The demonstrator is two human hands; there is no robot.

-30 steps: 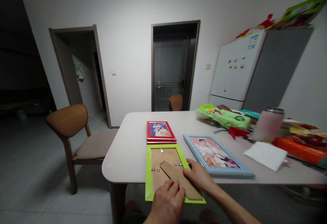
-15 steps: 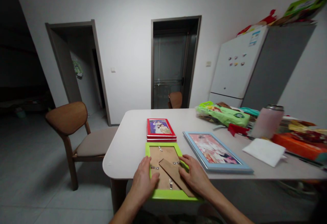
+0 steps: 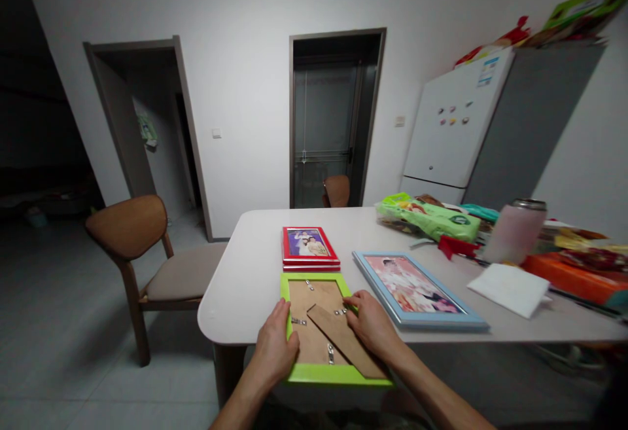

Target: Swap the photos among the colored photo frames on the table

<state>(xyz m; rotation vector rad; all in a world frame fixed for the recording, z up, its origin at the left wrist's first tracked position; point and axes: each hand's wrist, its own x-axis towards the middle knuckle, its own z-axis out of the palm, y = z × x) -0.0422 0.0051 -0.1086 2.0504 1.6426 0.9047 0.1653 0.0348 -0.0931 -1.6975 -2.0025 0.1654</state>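
A lime-green picture frame point(image 3: 338, 374) lies face down at the near edge of the table, its brown backing board point(image 3: 314, 296) upward. Small metal clips sit on the board along each side, and a brown stand leg point(image 3: 343, 341) slants across it. My left hand point(image 3: 276, 341) grips the frame's left edge, thumb on top. At the right edge, my right hand point(image 3: 371, 326) is closed, with fingertips beside the right-hand metal clip point(image 3: 340, 312); its forearm side passes over the stand leg. Just beyond are stacked red picture frames point(image 3: 310, 247), face up.
A light-blue picture frame point(image 3: 417, 289) lies to the right on the white table point(image 3: 235, 273). Farther right are a white napkin point(image 3: 507, 288), a pink bottle point(image 3: 517, 230), a green package point(image 3: 432, 217) and an orange box point(image 3: 564, 279). A chair point(image 3: 181, 273) stands at the left.
My right hand has shifted slightly, its fingers drawing together by the right-hand clip. My left thumb has pulled back toward the frame's left edge. The frame has hardly moved.
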